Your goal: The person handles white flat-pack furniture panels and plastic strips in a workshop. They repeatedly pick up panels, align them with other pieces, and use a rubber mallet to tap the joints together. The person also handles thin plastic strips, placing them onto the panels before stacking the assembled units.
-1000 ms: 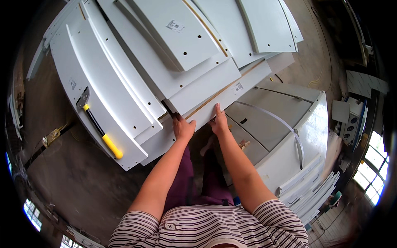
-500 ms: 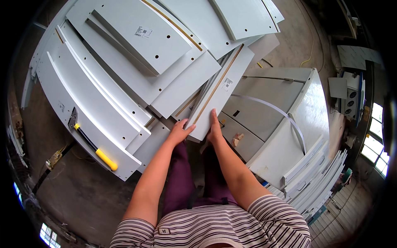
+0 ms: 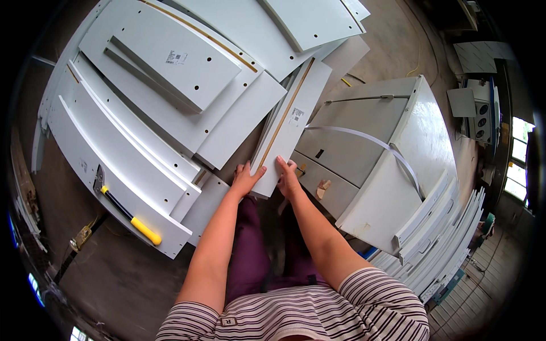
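A narrow white board (image 3: pixel 299 102) with a brown groove along its length and a paper label lies on top of several similar boards, its near end close to my legs. My left hand (image 3: pixel 245 178) is closed around the left edge near that end, the thumb reaching onto the top face. On the opposite edge, my right hand (image 3: pixel 288 179) is closed with its thumb on top and its other fingers curled at the side, partly hidden. To the left, a hand tool with a black and yellow handle (image 3: pixel 147 232) rests on a wide white panel (image 3: pixel 102 148).
Stacked white panels with drilled holes (image 3: pixel 216 74) fill the far left. Right of my hands stands a grey-white cabinet (image 3: pixel 364 122) with a pale strap (image 3: pixel 364 136) across it. More long white pieces (image 3: pixel 443 244) lie at the lower right. A hose (image 3: pixel 62 264) crosses the floor at left.
My right hand has shifted from lying along the board's side to gripping its edge, thumb on top. My left hand stays on its edge. The whole view has turned slightly.
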`<state>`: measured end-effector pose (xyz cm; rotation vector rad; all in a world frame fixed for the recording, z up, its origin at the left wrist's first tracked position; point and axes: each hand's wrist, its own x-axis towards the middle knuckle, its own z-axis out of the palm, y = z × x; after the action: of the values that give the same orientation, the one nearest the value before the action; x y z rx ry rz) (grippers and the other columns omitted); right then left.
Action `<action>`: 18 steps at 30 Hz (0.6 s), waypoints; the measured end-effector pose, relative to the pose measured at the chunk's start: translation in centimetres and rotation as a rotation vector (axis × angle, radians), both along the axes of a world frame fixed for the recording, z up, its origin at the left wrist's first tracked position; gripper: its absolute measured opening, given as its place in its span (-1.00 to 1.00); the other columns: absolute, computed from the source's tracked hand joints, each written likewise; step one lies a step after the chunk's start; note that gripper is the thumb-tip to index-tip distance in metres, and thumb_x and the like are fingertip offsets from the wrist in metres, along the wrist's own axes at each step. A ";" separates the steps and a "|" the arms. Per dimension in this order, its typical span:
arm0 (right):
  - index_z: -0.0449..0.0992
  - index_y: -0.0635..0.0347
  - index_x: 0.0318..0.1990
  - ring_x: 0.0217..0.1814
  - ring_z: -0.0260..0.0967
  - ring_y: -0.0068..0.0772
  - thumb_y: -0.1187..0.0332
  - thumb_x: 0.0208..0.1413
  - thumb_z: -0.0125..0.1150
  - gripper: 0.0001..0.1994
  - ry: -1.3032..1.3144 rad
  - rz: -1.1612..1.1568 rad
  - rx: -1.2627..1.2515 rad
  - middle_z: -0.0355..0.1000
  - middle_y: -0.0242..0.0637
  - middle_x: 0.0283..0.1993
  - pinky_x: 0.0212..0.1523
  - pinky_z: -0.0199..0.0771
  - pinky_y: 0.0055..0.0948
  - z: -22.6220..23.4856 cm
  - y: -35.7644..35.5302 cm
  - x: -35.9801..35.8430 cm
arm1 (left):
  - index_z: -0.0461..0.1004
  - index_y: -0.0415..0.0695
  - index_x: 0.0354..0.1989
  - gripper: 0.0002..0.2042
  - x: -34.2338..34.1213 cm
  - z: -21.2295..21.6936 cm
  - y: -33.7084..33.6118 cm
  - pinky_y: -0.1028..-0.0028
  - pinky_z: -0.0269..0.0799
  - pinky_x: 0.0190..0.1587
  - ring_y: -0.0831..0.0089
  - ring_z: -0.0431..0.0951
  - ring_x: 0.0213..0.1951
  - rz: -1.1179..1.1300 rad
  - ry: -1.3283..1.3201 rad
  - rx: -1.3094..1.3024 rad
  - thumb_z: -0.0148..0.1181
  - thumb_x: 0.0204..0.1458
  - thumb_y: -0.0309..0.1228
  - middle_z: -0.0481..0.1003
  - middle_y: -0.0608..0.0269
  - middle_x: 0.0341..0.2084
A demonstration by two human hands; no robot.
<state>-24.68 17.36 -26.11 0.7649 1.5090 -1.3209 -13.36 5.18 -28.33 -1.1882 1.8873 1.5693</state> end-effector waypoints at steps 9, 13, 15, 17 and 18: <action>0.15 0.28 0.22 0.14 0.30 -0.09 0.01 0.12 0.08 -0.36 -0.156 -0.169 -0.481 0.30 -0.04 0.13 0.18 0.30 -0.13 7.7 4.2 4.3 | 0.06 -0.33 0.16 -0.20 1.9 9.1 1.5 0.32 0.34 0.07 0.23 0.44 -0.02 0.379 0.118 0.758 0.40 -0.23 -0.29 0.37 -0.06 -0.06; 0.13 0.28 0.22 0.16 0.28 -0.09 0.04 0.14 0.06 -0.38 -0.217 -0.160 -0.435 0.27 -0.01 0.16 0.21 0.28 -0.13 15.4 6.9 7.9 | 0.14 -0.31 0.09 -0.32 5.8 16.2 4.0 0.33 0.37 0.03 0.29 0.46 -0.09 0.359 0.108 0.800 0.37 -0.19 -0.33 0.40 0.01 -0.12; 0.13 0.27 0.23 0.16 0.29 -0.15 0.02 0.11 0.09 -0.35 -0.162 -0.117 -0.544 0.29 -0.05 0.13 0.19 0.28 -0.17 18.8 8.5 9.2 | 0.12 -0.33 0.10 -0.28 7.3 20.3 5.2 0.34 0.34 0.05 0.32 0.42 -0.06 0.348 0.114 0.764 0.39 -0.20 -0.30 0.37 0.04 -0.11; 0.24 0.34 0.13 0.03 0.36 -0.33 0.07 0.08 0.15 -0.41 -0.044 -0.096 -0.552 0.37 -0.13 0.00 0.04 0.40 -0.31 22.5 9.4 9.6 | 0.09 -0.32 0.13 -0.24 9.2 22.3 6.7 0.35 0.32 0.06 0.30 0.39 -0.04 0.304 0.193 0.706 0.39 -0.23 -0.32 0.33 0.03 -0.07; 0.26 0.34 0.11 -0.01 0.37 -0.39 0.08 0.07 0.18 -0.42 -0.024 -0.082 -0.528 0.38 -0.15 -0.03 0.00 0.41 -0.36 23.9 9.8 9.6 | 0.09 -0.31 0.13 -0.24 9.3 23.9 7.0 0.35 0.32 0.06 0.29 0.39 -0.03 0.304 0.220 0.699 0.38 -0.24 -0.33 0.33 0.03 -0.07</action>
<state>-15.10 27.17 -2.18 0.4989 1.0426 -1.6689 -4.06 12.14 -4.41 -1.0262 1.1089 2.3356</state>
